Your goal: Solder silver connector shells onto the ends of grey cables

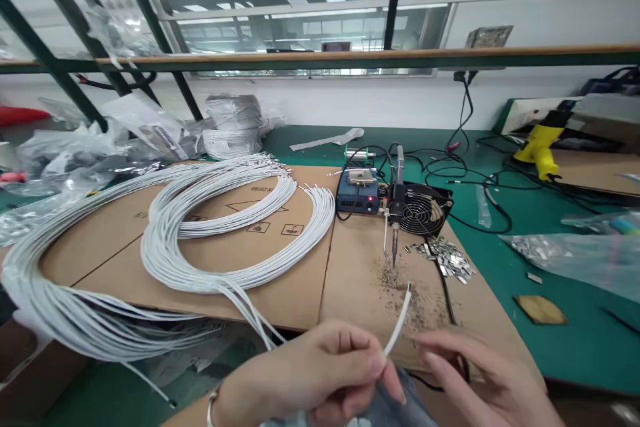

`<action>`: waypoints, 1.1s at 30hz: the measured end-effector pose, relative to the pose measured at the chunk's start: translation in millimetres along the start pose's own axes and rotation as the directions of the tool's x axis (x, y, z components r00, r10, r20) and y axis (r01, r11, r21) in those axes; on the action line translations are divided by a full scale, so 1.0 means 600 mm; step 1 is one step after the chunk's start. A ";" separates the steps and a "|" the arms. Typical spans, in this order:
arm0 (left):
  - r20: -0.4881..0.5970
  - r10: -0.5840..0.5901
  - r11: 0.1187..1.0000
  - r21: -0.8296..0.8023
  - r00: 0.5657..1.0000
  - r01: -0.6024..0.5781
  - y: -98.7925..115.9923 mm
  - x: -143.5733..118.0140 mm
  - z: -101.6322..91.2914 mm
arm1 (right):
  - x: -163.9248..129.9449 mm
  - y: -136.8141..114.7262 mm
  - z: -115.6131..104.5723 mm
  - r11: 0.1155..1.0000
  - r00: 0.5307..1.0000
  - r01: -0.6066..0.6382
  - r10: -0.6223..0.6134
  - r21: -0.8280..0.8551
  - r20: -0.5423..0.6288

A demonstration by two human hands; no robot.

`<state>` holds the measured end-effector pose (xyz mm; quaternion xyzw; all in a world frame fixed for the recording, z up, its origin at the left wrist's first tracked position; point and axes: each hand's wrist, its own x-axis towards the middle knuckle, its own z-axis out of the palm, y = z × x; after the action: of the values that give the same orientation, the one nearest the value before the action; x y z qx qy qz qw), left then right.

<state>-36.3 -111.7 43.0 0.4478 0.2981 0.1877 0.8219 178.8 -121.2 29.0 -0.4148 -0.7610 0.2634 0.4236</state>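
On the green worktop (575,340), flattened sheets of cardboard (300,260) carry most of what is laid out, and the only containers are clear plastic bags: one at the right edge (580,257) holds small pale pieces too blurred to name, and a heap of crumpled bags (75,147) at the far left has contents I cannot make out. Near the bottom of the view the left hand (310,370) is closed, thumb and forefinger pinched on a single white wire (397,323); the wire is thin, pale and stiff enough to stand up and to the right from the fingers, its tip ending just short of a patch of dark specks on the cardboard. The right hand (480,380) lies just beside it, fingers loosely curled and half open, holding nothing that can be seen; whether a fingertip touches the wire cannot be told. Behind the wire's tip a soldering iron (393,227) hangs point-down on a stand in front of a small black fan (425,210), with a blue control box (357,193) to its left and a heap of small metal tabs (447,260) to its right. Large coils of white wire (225,240) fill the left half of the cardboard. Both hands are cut off by the lower edge, and a bracelet (213,407) shows on the left wrist.
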 end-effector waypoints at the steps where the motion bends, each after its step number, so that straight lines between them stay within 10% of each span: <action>1: -0.025 -0.048 0.996 0.072 0.999 0.050 -0.011 -0.001 0.000 | 0.003 -0.005 0.011 0.996 0.998 -0.058 0.059 0.060 -0.011; 7: -0.074 -0.193 0.949 0.241 0.978 0.205 -0.034 -0.019 -0.002 | 0.003 -0.015 0.042 0.869 0.928 -0.369 0.367 0.329 0.071; 13: -0.107 -0.018 0.999 -0.029 0.994 0.015 -0.063 0.016 0.010 | -0.007 -0.007 0.059 0.777 0.884 -0.468 0.407 0.421 0.232; 20: -0.316 0.077 0.983 -0.134 0.946 -0.125 -0.069 0.029 0.009 | 0.009 0.007 0.029 0.564 0.825 -0.357 0.564 0.744 -0.032; 28: -0.324 0.154 0.974 -0.110 0.933 -0.199 -0.071 0.033 0.003 | -0.001 0.007 0.056 0.762 0.864 -0.499 0.477 0.413 0.163; 33: -0.367 0.186 0.973 0.197 0.911 -0.119 -0.064 0.028 0.003 | 0.007 0.003 0.056 0.869 0.899 -0.437 0.412 0.232 0.152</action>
<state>-20.9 -123.4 5.8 0.4927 0.4319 0.3092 0.6893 149.6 -118.5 12.3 -0.4993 -0.6297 0.4674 0.3683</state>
